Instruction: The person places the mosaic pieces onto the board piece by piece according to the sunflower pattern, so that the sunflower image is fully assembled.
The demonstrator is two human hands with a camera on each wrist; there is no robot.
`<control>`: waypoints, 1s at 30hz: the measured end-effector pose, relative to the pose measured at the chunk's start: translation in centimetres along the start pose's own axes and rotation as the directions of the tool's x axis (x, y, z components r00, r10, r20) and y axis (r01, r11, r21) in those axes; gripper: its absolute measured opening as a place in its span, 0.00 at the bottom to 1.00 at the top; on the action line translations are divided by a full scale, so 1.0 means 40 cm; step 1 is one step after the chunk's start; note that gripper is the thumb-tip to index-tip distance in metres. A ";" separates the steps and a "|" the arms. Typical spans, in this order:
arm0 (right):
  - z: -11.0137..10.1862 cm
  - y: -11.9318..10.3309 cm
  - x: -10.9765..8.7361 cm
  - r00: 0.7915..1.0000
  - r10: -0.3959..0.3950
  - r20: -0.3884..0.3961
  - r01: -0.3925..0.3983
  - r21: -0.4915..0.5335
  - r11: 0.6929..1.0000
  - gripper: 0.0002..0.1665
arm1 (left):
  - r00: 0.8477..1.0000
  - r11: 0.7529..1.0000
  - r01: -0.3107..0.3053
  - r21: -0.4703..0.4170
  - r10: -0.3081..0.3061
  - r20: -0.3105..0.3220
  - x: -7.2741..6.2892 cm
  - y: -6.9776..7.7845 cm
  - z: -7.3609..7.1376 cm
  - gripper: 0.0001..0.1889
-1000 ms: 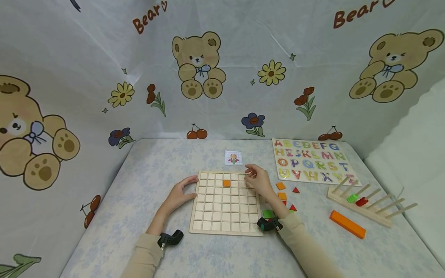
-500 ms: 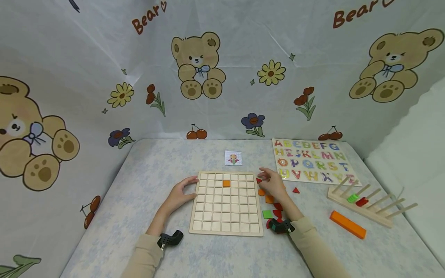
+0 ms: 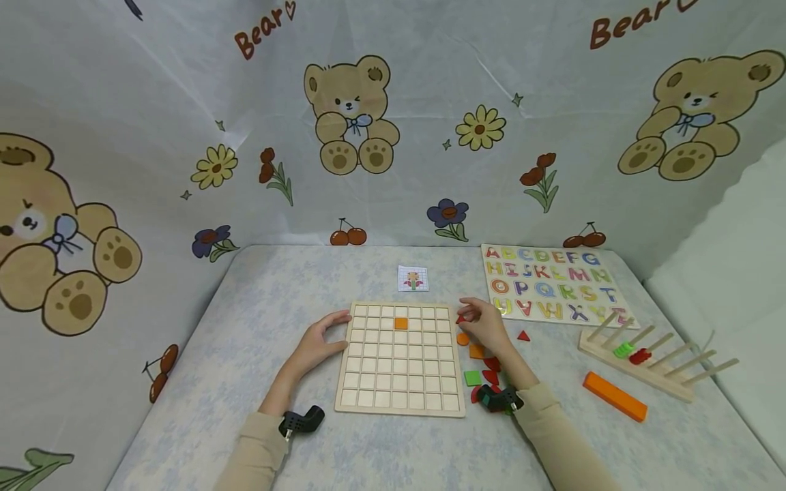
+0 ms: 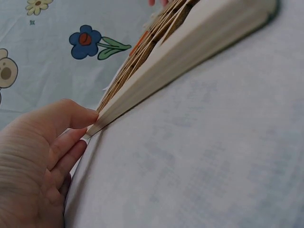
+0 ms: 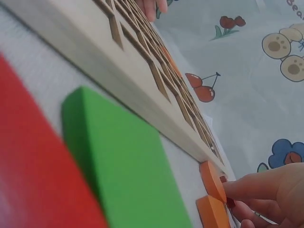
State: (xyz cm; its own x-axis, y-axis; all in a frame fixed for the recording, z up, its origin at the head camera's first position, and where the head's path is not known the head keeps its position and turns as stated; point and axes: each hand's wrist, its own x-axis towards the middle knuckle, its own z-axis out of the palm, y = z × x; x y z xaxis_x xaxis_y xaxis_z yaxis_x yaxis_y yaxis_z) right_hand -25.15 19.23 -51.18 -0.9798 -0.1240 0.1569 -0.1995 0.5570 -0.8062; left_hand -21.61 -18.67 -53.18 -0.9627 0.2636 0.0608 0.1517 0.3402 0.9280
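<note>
A wooden grid board [image 3: 399, 414] lies flat with one orange square tile [image 3: 400, 323] in an upper cell. My left hand [image 3: 317, 344] rests at its left edge, thumb and index finger apart and touching the rim; in the left wrist view the thumb [image 4: 78, 114] lies at the edge. My right hand [image 3: 488, 327] is just off the board's upper right, its thumb and fingertips pinching a small red triangle [image 3: 460, 319]. The right wrist view shows red bits [image 5: 231, 203] behind the thumb. Below that hand lie an orange round tile [image 3: 462, 339] and an orange square piece [image 3: 476, 351].
A green square [image 3: 472, 378] and several red pieces [image 3: 490, 377] lie right of the board, partly under the wrist; a red triangle [image 3: 523, 335] lies farther right. Behind are a pattern card [image 3: 413, 279] and alphabet board [image 3: 540, 319]. A peg rack [image 3: 651, 368] and orange bar [image 3: 614, 396] stand right.
My right hand has moved right and slightly down, from over the board's upper right corner to the pieces beside it. Its fingers now close around a red triangle. The left hand stays put.
</note>
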 end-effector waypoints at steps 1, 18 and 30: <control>-0.001 0.000 0.001 1.000 0.003 -0.012 -0.003 -0.007 1.000 0.28 | 1.000 1.000 -0.003 0.002 0.003 0.003 0.000 0.005 0.000 0.34; 0.037 -0.055 0.013 0.999 -0.032 0.003 0.032 0.064 0.997 0.28 | 1.000 1.000 0.002 0.015 -0.002 0.026 -0.030 0.081 -0.010 0.33; 0.107 -0.118 0.024 0.994 -0.089 0.064 0.081 0.117 0.990 0.28 | 0.999 1.000 -0.016 0.015 0.015 0.029 -0.027 0.085 -0.009 0.33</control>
State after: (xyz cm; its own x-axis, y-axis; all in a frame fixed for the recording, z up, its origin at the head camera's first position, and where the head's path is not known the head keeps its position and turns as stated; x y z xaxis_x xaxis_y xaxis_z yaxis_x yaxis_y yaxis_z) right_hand -25.11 12.97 -49.68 -0.9554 -0.2251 0.1910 -0.2753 0.4451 -0.8521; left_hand -20.15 -18.13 -49.95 -0.9533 0.2952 0.0642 0.1704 0.3499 0.9212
